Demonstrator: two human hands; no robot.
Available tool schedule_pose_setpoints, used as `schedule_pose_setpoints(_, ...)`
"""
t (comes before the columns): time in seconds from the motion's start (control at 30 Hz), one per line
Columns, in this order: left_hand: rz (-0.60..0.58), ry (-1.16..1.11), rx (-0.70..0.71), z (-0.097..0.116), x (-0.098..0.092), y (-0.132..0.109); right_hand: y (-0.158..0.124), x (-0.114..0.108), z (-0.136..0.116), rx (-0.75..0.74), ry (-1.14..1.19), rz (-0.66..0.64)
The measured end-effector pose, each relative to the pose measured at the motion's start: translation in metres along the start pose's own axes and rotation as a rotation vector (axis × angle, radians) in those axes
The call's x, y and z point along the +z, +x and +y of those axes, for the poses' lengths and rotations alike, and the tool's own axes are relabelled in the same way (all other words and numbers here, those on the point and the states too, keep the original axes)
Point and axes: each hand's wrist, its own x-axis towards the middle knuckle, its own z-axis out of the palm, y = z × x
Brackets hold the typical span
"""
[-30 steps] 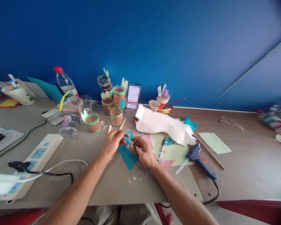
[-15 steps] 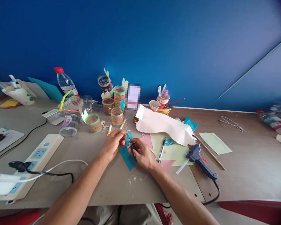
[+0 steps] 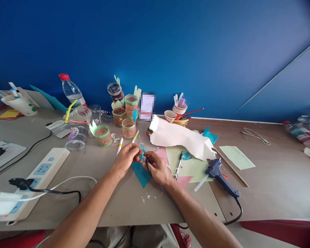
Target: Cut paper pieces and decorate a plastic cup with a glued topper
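Black scissors gripped, R hand, L hand pinching blue ppr, marker now barer

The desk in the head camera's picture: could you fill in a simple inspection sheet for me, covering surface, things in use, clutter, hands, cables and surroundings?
Surface: gray-brown desk; small white scraps near the front.
Things in use: black-handled scissors; teal paper beneath the hands.
Clutter: brown-sided jars, crumpled white paper, black-capped pen, glue gun.
Hands: right hand holds the scissors; left hand has fingertips pinched, anything between them too small to tell.
Cables: glue gun's black cord curves to the front edge; black plug in the power strip; white cable lies at the right.
Surroundings: blue wall behind.
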Motion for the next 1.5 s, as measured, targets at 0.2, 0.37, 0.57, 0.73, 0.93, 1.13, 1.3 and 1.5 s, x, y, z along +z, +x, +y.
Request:
schedule_pose_setpoints(0.2, 0.016, 0.062, 0.026, 0.001, -0.002, 0.000, 0.000, 0.001, 0.007, 0.017, 0.007, -0.020)
schedule_pose_setpoints(0.37, 0.043, 0.033, 0.047, -0.002, -0.004, 0.003, 0.000, 0.000, 0.008, 0.030, -0.028, -0.038)
schedule_pose_setpoints(0.57, 0.036, -0.050, 0.041, -0.002, -0.002, 0.001, 0.001, 0.000, 0.007, 0.045, 0.007, -0.050)
schedule_pose_setpoints(0.73, 0.028, -0.075, 0.060, 0.000, 0.000, 0.000, 0.000, -0.001, 0.004, 0.055, 0.041, -0.054)
schedule_pose_setpoints(0.93, 0.052, -0.045, 0.064, -0.002, -0.002, 0.002, 0.000, 0.000, 0.004, 0.052, 0.086, -0.035)
schedule_pose_setpoints(1.13, 0.056, -0.031, 0.058, 0.003, -0.002, 0.001, 0.004, -0.004, 0.010, -0.012, 0.017, 0.046)
schedule_pose_setpoints(1.3, 0.089, -0.060, 0.023, 0.008, -0.004, 0.000, 0.006, -0.013, 0.002, -0.056, -0.133, 0.165)
schedule_pose_setpoints(1.5, 0.072, -0.078, -0.019, 0.007, -0.004, 0.000, 0.006, -0.017, -0.004, -0.059, -0.116, 0.197)
